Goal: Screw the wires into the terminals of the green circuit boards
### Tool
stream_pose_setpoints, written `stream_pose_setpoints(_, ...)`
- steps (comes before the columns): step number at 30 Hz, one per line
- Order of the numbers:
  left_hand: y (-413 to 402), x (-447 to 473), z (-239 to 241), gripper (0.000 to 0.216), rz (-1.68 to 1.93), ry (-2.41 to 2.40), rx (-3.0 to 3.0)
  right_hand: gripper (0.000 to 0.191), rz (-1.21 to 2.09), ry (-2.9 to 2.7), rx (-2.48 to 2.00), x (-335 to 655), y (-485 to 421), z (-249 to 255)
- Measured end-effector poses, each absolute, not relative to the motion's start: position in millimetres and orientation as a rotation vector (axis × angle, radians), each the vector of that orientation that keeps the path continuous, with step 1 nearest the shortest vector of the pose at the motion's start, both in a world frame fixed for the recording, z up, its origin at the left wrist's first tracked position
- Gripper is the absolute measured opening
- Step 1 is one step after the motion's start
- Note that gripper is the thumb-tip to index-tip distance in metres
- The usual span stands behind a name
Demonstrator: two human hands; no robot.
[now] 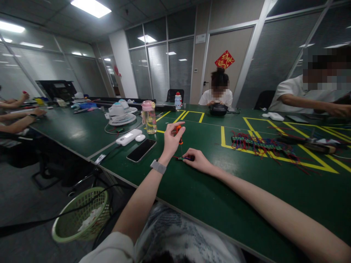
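My left hand [172, 138] is closed on an orange-and-black screwdriver [180, 141], which stands nearly upright with its thin shaft pointing down. The shaft's end meets a small green circuit board [180, 158] lying on the green table [175, 182]; whether the tip sits in a screw is too small to tell. Pinched on the right side of that board are the fingers of my right hand [199, 160], which rests on the tabletop. Dark and reddish wires show beside the board, partly hidden by the fingers.
A phone [142, 150], a white power strip-like block [128, 137], a round-edged white case [140, 138] and a pink-lidded bottle [149, 118] stand left. A row of wired boards [257, 143] lies right. Beyond sit a small fan [120, 115] and other people. A green basket [59, 228] is below.
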State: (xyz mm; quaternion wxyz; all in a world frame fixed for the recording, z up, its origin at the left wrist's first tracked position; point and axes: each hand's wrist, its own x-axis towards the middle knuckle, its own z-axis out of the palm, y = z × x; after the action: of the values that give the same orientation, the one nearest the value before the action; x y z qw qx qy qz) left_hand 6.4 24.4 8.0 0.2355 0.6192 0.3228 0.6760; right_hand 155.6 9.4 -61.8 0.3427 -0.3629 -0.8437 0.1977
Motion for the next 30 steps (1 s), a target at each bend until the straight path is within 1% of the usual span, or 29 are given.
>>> stream_pose_setpoints(2,24.4,6.6,8.0,0.027,1.844,0.850,1.698,0.010,0.513,-2.194,-0.942,155.6,9.0,-61.3)
stream_pose_setpoints(6,26.2,7.8,6.0,0.036,1.736,0.708,1.595,0.010,0.513,-2.188,-0.940,155.5,9.0,-61.4)
stream_pose_setpoints(8,26.6,7.3,5.2,0.035,1.825,0.808,1.648,0.009,0.513,-2.187,-0.937,155.5,9.3,-61.9)
stream_pose_setpoints(11,25.8,6.1,5.8,0.028,1.975,0.949,1.742,0.010,0.517,-2.189,-0.932,155.6,9.8,-62.7)
stream_pose_setpoints(12,25.5,6.0,6.4,0.027,1.968,0.925,1.735,0.010,0.520,-2.188,-0.930,155.7,10.0,-63.0)
stream_pose_setpoints(16,24.3,7.4,8.2,0.035,1.762,0.718,1.576,0.010,0.521,-2.182,-0.921,155.8,10.7,-63.7)
stream_pose_setpoints(22,23.2,6.4,8.8,0.024,1.889,0.870,1.695,0.010,0.520,-2.190,-0.933,156.2,9.8,-62.5)
stream_pose_setpoints(25,23.3,8.4,8.4,0.031,1.758,0.722,1.601,0.010,0.514,-2.188,-0.931,156.2,9.4,-62.1)
stream_pose_setpoints(27,22.8,9.8,8.1,0.034,1.714,0.706,1.567,0.010,0.517,-2.184,-0.930,156.1,9.4,-62.1)
stream_pose_setpoints(30,21.3,9.4,8.2,0.031,1.835,0.862,1.691,0.011,0.530,-2.183,-0.934,155.7,9.3,-61.9)
